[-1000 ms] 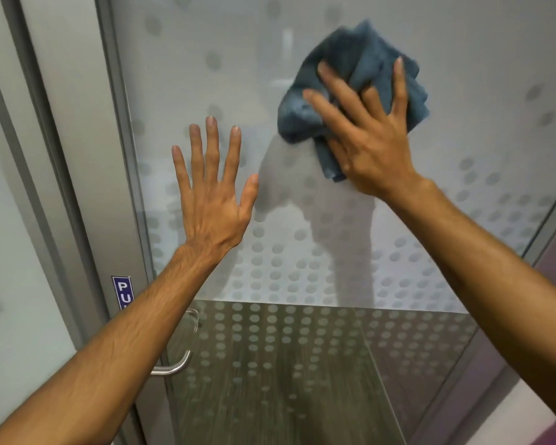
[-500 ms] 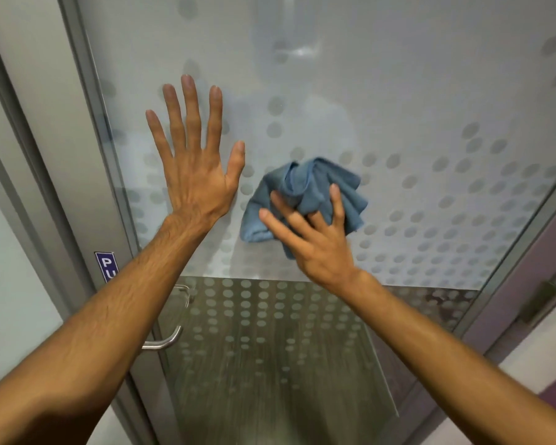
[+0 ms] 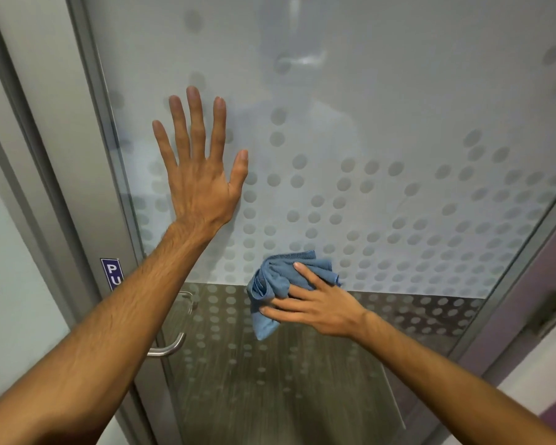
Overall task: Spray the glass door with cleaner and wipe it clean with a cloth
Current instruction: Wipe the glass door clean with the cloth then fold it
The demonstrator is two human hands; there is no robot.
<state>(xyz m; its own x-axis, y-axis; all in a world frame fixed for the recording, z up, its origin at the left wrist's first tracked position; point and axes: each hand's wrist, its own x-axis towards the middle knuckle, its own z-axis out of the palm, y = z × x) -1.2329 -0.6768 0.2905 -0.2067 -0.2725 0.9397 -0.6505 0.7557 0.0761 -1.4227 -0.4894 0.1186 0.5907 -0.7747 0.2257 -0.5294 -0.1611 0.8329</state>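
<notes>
1. Glass door (image 3: 414,101) fills most of the view; its upper part is frosted white with rows of grey dots, and its lower part is clear glass with the same dots, showing a wood-grain floor behind
2. At the door's left edge runs a grey metal frame (image 3: 61,155), carrying a small blue sticker (image 3: 112,273) with the white letters "PU" readable before the forearm covers the rest
3. Below the sticker, a curved metal handle (image 3: 170,346) stands off the left edge of the door, partly hidden by the left forearm
4. Left hand (image 3: 203,178) lies flat on the frosted glass near the left edge, fingers straight and spread, pointing up, holding nothing
5. Blue cloth (image 3: 267,303) is bunched against the glass near the middle of the door, straddling the line where frosted meets clear
6. Right hand (image 3: 321,308) presses the cloth to the glass from the right, fingers stretched out over it and pointing left, not curled round it
</notes>
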